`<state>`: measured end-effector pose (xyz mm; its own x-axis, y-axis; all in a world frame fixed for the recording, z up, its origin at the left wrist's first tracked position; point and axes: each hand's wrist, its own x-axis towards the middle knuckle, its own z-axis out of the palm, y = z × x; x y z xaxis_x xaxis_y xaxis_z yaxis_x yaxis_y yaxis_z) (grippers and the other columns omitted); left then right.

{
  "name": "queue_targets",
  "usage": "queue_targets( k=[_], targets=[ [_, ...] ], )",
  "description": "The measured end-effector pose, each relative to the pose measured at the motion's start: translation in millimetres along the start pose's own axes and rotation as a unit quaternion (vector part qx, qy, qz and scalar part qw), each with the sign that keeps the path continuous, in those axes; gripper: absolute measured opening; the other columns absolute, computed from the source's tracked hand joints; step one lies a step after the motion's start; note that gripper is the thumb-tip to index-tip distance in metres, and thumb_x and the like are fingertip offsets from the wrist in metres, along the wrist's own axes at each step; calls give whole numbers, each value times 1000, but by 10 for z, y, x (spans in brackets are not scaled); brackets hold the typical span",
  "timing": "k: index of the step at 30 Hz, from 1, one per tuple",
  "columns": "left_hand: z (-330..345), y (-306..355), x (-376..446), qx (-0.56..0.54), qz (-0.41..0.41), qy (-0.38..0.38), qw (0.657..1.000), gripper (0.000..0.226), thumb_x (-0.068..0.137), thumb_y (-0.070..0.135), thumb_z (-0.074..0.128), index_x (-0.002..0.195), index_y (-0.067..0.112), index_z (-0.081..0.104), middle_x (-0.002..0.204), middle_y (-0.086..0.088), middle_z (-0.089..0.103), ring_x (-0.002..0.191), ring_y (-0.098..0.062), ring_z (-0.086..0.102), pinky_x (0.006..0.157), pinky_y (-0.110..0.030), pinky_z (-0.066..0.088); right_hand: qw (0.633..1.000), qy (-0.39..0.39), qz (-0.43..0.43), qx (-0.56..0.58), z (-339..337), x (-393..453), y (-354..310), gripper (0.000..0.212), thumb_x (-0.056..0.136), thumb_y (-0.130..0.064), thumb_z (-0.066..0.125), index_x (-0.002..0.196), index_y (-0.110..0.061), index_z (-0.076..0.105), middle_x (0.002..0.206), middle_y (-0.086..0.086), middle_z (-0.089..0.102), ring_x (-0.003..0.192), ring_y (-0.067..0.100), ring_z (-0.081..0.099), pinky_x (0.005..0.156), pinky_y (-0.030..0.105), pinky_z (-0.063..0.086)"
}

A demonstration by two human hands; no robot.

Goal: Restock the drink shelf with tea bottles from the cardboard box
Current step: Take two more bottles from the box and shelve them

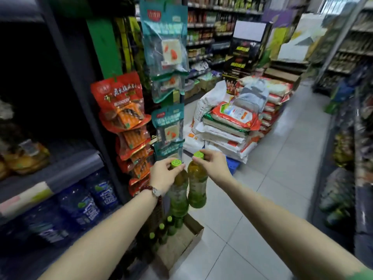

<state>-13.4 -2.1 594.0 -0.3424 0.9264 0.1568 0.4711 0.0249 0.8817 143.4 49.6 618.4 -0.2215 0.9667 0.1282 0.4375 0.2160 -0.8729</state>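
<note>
We pinch a green ribbed cap in each hand, left hand and right hand each lifting a smooth plastic tea bottle, amber above green labels, over the open cardboard box on the tiled floor.

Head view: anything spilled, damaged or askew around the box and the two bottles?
Nothing stands out. Left hand and right hand each hold a green-capped tea bottle by the neck, upright, above the open brown cardboard box, where other bottles stand upright. No spill visible on the floor tiles.
</note>
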Motion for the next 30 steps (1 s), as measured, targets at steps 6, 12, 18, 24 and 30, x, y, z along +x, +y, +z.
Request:
queue_targets(
  k=[6,12,18,24,30],
  targets=[
    [-743,954,-56,-14,20,6,1000,29,74,28,76,98,12,73,84,9,67,79,-3,63,58,-2,44,1000,-2,-20,1,-364,-75,-1067,23,85,-32,68,92,-10,72,86,6,73,82,19,70,78,42,59],
    [-1482,1576,-99,-24,-6,62,998,32,63,39,83,86,19,76,77,13,70,81,-5,66,77,-24,54,997,7,-73,-4,-481,-136,-1987,27,82,-37,68,90,-12,75,83,5,74,80,20,70,77,45,57],
    [-2020,1903,-133,-21,-31,105,994,26,61,39,84,76,20,77,78,2,75,83,-14,69,82,-32,55,992,-6,-128,6,-435,-90,-2602,33,80,-40,69,92,-11,76,84,6,75,81,19,70,78,45,57],
    [-2500,2192,-266,-54,-41,171,983,17,60,33,86,65,21,74,66,2,73,64,-10,68,63,-25,53,979,-37,-200,10,-362,-45,-3163,33,79,-40,71,88,-9,75,76,5,74,72,18,70,73,40,59],
    [-3010,2534,-418,-35,-18,231,972,16,65,29,84,66,16,73,59,4,68,73,-6,62,63,-14,50,959,-58,-278,10,-315,-68,-3746,39,74,-47,74,83,-9,77,75,7,75,77,20,70,72,39,58]
  ],
)
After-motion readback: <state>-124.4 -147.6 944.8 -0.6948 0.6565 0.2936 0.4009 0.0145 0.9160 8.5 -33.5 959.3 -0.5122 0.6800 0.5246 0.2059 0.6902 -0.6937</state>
